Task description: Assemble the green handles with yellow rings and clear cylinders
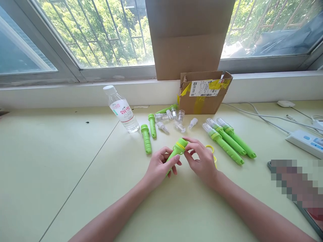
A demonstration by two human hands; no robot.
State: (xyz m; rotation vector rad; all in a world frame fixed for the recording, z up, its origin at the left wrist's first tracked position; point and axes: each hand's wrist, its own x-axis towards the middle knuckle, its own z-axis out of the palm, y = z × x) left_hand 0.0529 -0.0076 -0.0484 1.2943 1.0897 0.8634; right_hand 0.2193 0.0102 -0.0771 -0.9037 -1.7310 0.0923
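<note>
My left hand [161, 163] is wrapped round a green tube handle [174, 153], tilted with its threaded end up to the right. A yellow ring sits around that end. The fingertips of my right hand [202, 160] pinch at the ring's edge. Beside my right wrist lie loose yellow rings [210, 148], partly hidden by it. Two green handles [146, 139] lie left of my hands, and another is behind the clear caps [180, 126] and white inserts [193, 123]. Three green handles with clear caps [223, 143] lie to the right.
A water bottle [123, 111] stands behind the handles at left. An open cardboard box [204, 97] is at the back by the window. On the right are white cables, a power strip [306, 143] and a phone-like device [297, 198], its screen pixelated.
</note>
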